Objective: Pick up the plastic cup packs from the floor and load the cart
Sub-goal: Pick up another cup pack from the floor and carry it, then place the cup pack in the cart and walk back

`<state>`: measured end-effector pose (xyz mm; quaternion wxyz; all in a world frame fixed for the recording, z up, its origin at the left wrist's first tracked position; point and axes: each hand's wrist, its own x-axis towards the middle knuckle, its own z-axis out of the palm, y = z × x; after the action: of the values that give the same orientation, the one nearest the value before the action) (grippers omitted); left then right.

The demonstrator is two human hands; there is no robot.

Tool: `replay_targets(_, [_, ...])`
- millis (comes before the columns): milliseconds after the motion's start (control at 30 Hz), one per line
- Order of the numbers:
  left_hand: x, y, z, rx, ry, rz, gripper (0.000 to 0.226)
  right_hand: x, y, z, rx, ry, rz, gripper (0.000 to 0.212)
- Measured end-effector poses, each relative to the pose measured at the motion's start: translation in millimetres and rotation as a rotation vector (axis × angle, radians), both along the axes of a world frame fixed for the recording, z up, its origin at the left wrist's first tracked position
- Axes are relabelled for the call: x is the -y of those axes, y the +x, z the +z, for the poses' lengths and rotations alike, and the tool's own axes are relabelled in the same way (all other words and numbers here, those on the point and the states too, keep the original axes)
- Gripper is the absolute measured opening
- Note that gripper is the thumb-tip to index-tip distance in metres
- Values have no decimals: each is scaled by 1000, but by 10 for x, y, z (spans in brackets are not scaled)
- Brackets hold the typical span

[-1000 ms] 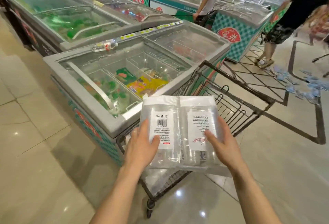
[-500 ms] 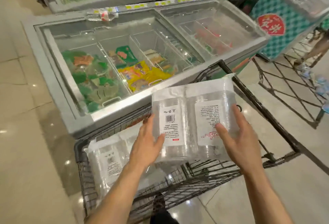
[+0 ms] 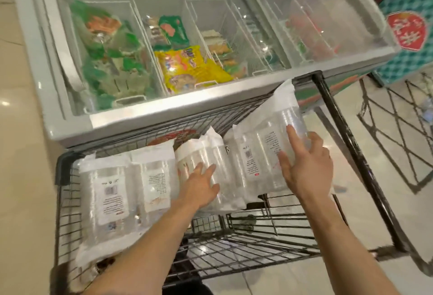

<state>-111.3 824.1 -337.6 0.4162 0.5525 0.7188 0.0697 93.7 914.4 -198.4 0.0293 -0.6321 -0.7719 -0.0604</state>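
A black wire cart (image 3: 253, 245) stands against a freezer. Two clear plastic cup packs with white labels lie side by side in its left half (image 3: 112, 201). My left hand (image 3: 199, 187) rests with spread fingers on a third cup pack (image 3: 210, 154) in the middle of the basket. My right hand (image 3: 304, 165) holds a tilted cup pack (image 3: 264, 144) at the basket's right, fingers lying along its side and thumb on its label, its top end raised toward the freezer's edge.
A grey chest freezer (image 3: 164, 109) with glass lids and frozen food bags stands right behind the cart. The cart's black handle bar (image 3: 346, 144) slants down the right side. A teal freezer with a red logo (image 3: 407, 30) stands at the far right. Shiny tiled floor surrounds.
The two packs held together in the air have come down into the cart and apart, one under each hand. My view has dropped closer over the basket.
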Motion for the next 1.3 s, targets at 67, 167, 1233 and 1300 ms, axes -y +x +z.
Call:
replay_targets(67, [-28, 44, -59, -34, 1, -10, 65, -62, -13, -120, 31, 2, -18, 63])
replay_targets(167, [-41, 79, -112, -91, 23, -2, 64, -271, 49, -163, 62, -21, -36, 66])
replay_targets(1233, [149, -1645, 2792, -603, 532, 301, 67, -261, -1855, 1321, -355, -72, 502, 69])
replay_targets(1300, [375, -1806, 2974, -662, 544, 343, 64, -179, -2073, 1478, -350, -77, 562, 68])
